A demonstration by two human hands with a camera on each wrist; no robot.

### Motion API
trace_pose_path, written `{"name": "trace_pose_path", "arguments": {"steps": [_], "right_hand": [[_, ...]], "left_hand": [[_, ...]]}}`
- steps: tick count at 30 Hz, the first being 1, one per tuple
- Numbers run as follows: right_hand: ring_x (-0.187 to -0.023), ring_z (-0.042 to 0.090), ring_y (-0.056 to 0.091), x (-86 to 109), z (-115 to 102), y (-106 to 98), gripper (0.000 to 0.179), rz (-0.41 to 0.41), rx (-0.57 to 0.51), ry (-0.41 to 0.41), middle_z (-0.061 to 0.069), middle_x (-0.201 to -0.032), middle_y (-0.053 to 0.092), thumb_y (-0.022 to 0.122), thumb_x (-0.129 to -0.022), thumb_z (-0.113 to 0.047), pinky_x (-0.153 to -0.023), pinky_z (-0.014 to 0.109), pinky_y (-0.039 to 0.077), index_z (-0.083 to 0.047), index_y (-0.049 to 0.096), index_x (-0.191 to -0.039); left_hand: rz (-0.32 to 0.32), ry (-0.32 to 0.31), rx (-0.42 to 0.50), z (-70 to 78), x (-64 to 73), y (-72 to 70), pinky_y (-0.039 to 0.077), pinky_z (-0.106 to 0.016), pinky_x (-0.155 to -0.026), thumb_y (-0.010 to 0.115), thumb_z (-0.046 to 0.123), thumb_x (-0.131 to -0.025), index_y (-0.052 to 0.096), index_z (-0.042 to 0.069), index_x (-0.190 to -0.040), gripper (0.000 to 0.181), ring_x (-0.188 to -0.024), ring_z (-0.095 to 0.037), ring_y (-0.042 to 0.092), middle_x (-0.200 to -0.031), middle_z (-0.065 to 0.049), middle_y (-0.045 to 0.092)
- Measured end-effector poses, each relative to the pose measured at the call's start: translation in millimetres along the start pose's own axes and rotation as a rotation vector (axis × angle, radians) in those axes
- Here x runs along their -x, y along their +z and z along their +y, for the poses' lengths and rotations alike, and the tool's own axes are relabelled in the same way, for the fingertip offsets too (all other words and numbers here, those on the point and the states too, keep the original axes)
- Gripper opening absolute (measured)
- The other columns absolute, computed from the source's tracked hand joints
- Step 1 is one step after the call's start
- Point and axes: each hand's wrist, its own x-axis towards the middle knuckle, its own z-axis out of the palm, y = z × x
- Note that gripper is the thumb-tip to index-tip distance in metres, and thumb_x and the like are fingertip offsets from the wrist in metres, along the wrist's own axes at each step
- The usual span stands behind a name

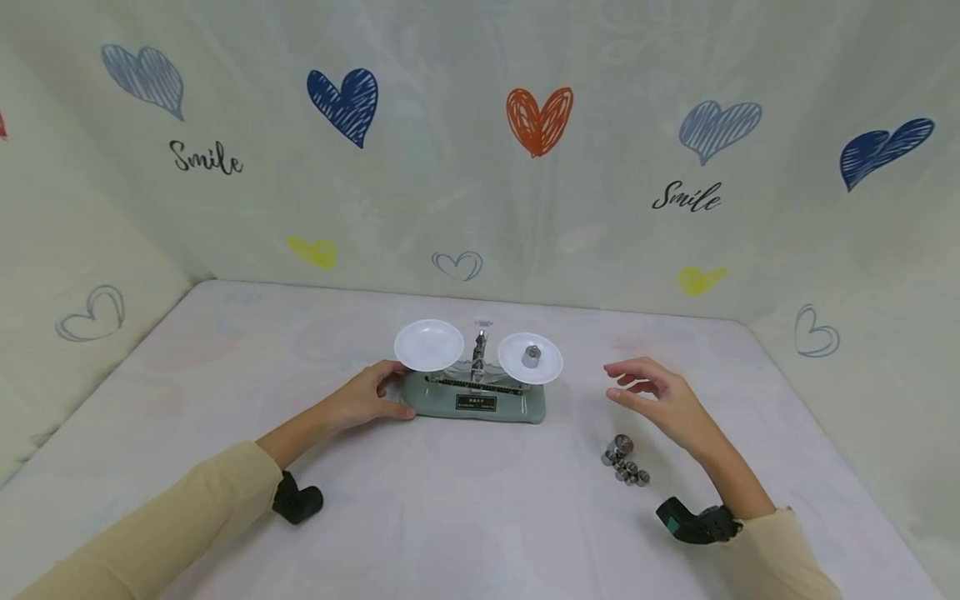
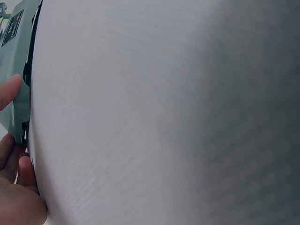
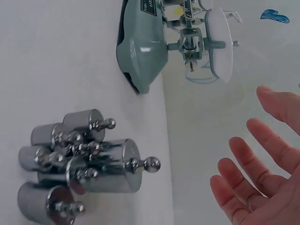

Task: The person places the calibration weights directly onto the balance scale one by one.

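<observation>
A green two-pan balance scale (image 1: pixel 438 402) stands on the table. My left hand (image 1: pixel 363 396) grips the left end of its base, thumb along the front and fingers round the side and back. The scale's left pan (image 1: pixel 429 344) is bare, while one metal weight (image 1: pixel 532 357) stands on the right pan (image 1: pixel 512 357). To the right of the scale my right hand (image 1: pixel 660 400) hovers with loosely bent fingers and nothing in it. Below that hand, a cluster of shiny metal weights (image 3: pixel 112 166) with knobs on top stands on the table.
A white cloth (image 1: pixel 480 517) covers the tabletop. Pale curtains (image 1: pixel 600 225) printed with hearts and words hang behind the table and at its sides. Each wrist carries a black camera mount, one at the left (image 1: pixel 297 500) and one at the right (image 1: pixel 697 523).
</observation>
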Motion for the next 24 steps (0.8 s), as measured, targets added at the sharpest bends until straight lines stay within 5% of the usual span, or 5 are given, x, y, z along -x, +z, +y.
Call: {"name": "trace_pose_path", "arguments": {"steps": [17,24], "right_hand": [[-0.092,0.003,0.055,31.0,39.1,0.8,0.032,-0.081,-0.096,0.056,0.012,-0.113,0.063,0.063,-0.089,-0.018,-0.076,0.019,0.048,-0.005,0.060,-0.118],[-0.093,0.005,0.054,39.1,46.9,0.6,0.036,-0.153,-0.152,0.146,0.012,-0.118,0.060,0.064,-0.088,-0.021,-0.073,0.022,0.049,-0.008,0.058,-0.121]], "left_hand": [[0.000,-0.005,0.003,-1.6,-0.9,2.4,0.030,-0.055,-0.108,0.076,0.015,-0.076,0.037,-0.007,-0.134,0.073,-0.133,-0.041,0.030,-0.141,-0.025,0.037],[0.001,0.001,-0.003,-3.2,-1.6,1.9,0.030,-0.055,-0.107,0.076,0.015,-0.076,0.038,-0.007,-0.134,0.073,-0.132,-0.040,0.031,-0.140,-0.025,0.038]]}}
